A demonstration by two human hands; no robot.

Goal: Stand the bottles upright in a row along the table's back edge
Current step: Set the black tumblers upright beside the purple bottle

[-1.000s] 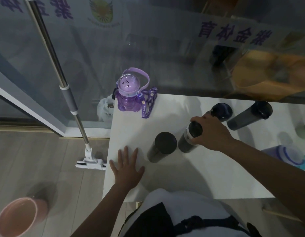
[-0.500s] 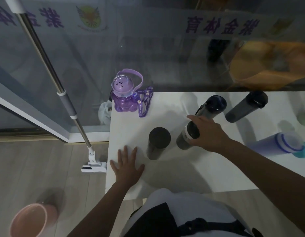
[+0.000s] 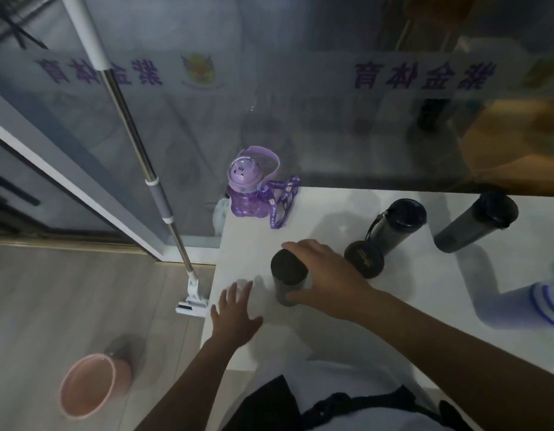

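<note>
Right hand on a dark tumbler near the worktop's left edge

The right hand (image 3: 325, 276) wraps its fingers (image 3: 297, 297) around an upright, smoky dark tumbler (image 3: 288, 279) with a flat black lid; half a second ago it gripped the neighbouring black-capped bottle (image 3: 364, 259), now free. The left hand (image 3: 235, 315) rests flat, fingers spread, at the worktop (image 3: 331, 325) front-left corner. 2 more dark bottles (image 3: 397, 227) stand toward the back edge; a purple bottle (image 3: 246, 189) sits at the back-left corner.
</note>
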